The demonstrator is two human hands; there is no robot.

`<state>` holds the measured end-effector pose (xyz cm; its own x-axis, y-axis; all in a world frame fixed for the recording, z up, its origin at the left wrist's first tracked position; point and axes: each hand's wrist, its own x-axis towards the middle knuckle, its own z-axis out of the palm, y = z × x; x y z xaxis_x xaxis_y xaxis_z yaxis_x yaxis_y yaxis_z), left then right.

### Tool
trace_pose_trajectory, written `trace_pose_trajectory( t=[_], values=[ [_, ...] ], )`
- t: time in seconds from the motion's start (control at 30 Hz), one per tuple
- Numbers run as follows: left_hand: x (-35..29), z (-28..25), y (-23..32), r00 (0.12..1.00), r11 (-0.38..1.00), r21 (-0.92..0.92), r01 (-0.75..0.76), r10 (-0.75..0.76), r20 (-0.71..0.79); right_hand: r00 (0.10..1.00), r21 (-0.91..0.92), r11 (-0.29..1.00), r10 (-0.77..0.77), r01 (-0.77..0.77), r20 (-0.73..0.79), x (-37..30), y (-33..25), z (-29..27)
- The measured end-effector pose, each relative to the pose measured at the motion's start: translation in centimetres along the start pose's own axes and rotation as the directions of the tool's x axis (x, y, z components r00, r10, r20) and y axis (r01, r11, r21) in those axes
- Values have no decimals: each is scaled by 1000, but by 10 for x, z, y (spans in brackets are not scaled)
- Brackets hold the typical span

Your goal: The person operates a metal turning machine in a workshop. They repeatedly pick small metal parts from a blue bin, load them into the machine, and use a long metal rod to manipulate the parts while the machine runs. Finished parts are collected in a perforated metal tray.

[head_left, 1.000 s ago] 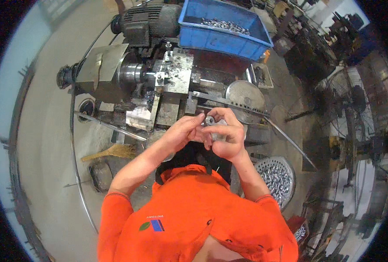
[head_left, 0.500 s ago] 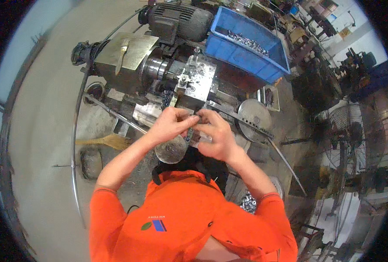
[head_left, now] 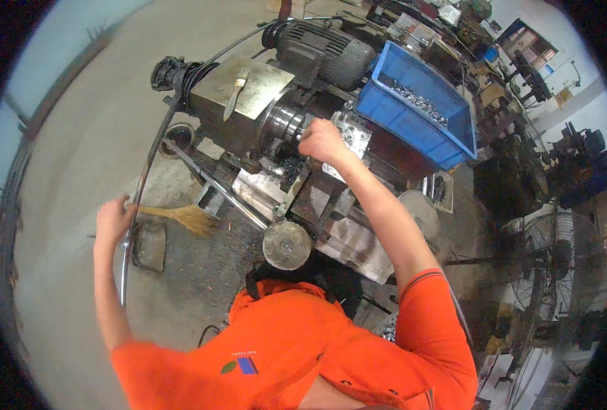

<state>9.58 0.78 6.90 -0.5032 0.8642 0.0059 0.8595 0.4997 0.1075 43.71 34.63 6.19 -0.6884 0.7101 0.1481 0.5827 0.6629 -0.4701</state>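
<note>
My right hand [head_left: 322, 141] is closed at the front of the lathe's shiny spindle [head_left: 284, 124], beside the metal tool block [head_left: 353, 134]. Whatever its fingers hold is hidden behind them. Far out to the left, my left hand [head_left: 115, 217] has its fingers bent around a long metal lever [head_left: 154, 147], which slopes down from the machine's left end. That hand is slightly blurred. A round metal handwheel [head_left: 286, 244] sits in front of my body.
A blue plastic bin [head_left: 419, 113] with small metal parts stands behind the lathe, near the motor [head_left: 325, 53]. A brush [head_left: 236, 94] lies on the metal cover [head_left: 259, 76]. A straw broom [head_left: 187, 217] rests at left, and a standing fan [head_left: 546, 266] is at right.
My hands have parted from their meeting place before my body. The right one moved up to the spindle; the left one swung out left to the lever. The view has shifted.
</note>
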Motion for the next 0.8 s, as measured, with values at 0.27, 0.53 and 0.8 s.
trace_pose_trajectory(
  t=[0.27, 0.53, 0.8],
  values=[
    [-8, 66, -20, 962, 949, -159, 273, -269, 47, 996, 60, 994, -90, 88, 31, 20, -5, 2],
    [60, 46, -154, 973, 893, 388, 229, -194, -127, 981, 24, 983, 180, -182, 66, 19, -24, -3],
    [110, 61, -172, 968, 910, 348, 225, -169, -183, 974, 94, 971, 225, -222, -23, 8, -17, -6]
  ],
)
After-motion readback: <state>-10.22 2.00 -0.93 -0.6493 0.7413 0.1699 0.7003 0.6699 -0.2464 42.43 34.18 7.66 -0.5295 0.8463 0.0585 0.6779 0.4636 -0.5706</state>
